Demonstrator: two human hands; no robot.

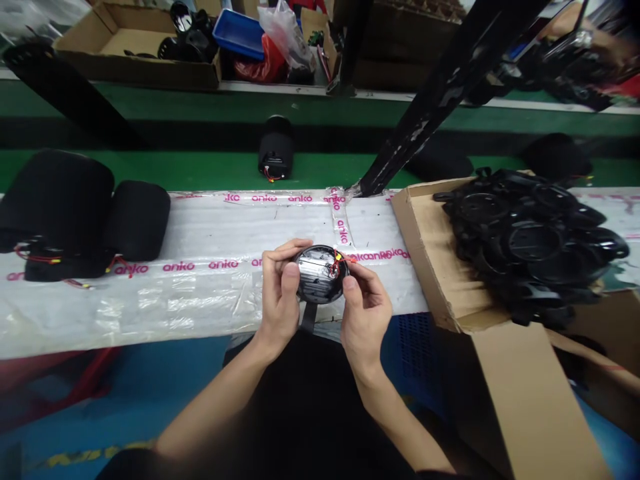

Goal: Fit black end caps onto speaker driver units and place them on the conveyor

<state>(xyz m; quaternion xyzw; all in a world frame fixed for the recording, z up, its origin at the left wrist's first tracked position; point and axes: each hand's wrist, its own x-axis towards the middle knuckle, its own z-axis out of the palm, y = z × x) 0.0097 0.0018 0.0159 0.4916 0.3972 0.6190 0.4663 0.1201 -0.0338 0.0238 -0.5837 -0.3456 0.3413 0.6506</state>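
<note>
L hand [278,293] & R hand [367,313] held narrow grips on round black housing [320,275]; red wires [336,265] at 1 o'clock weren't tucked yet.

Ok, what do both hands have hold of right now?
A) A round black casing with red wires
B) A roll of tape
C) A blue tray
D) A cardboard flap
A. The left hand and right hand grip the round black casing at its edges, with red wires across its face.
</note>
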